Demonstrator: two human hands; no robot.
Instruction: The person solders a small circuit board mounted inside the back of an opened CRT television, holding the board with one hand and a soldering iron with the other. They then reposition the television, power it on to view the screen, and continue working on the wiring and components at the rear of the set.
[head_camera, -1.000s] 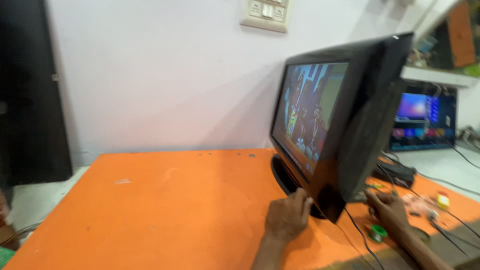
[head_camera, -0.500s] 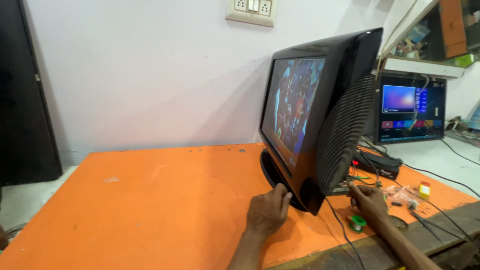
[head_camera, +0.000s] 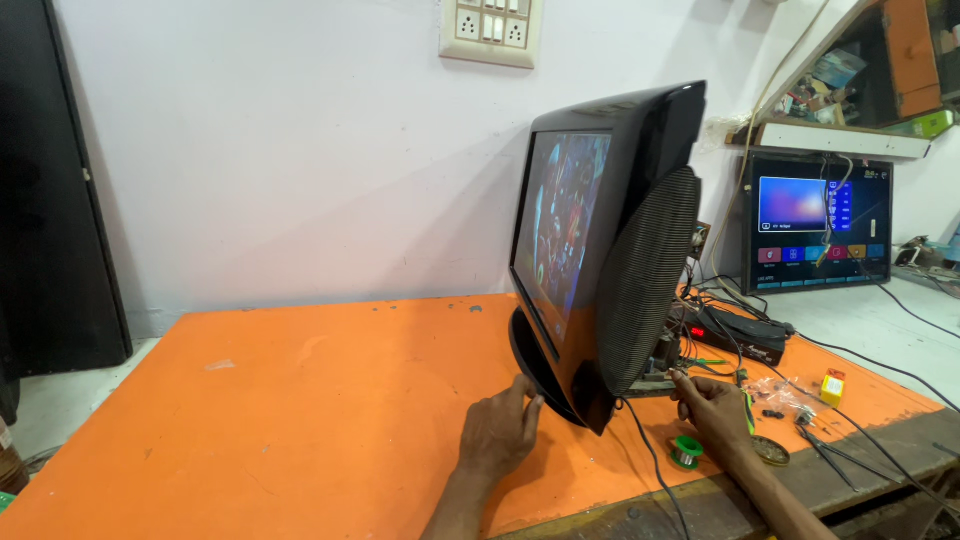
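- A black tube television (head_camera: 610, 250) is standing on an orange table (head_camera: 300, 400), turned so its lit screen is facing left and its mesh speaker side is facing the viewer.
- The left hand (head_camera: 500, 432) is resting open on the table, fingers pressing against the television's rounded front base, seemingly steadying the set.
- The right hand (head_camera: 712, 408) is reaching to the television's rear lower corner, where a circuit board is sticking out; whether the fingers are gripping anything cannot be told.
- The two hands are sitting apart, one at each end of the television's bottom edge.
- Just right of the television's base, a green solder spool (head_camera: 685, 452) is lying beside the right hand, and a small yellow and red box (head_camera: 831, 386) is sitting farther right.
- Behind the television, a black set-top box (head_camera: 740, 338) with a red light is trailing cables.
- Farther behind it, a flat monitor (head_camera: 815, 222) is glowing with coloured menu tiles.
- Above and left of the television, a cream switch plate (head_camera: 490, 30) is hanging on the white wall.
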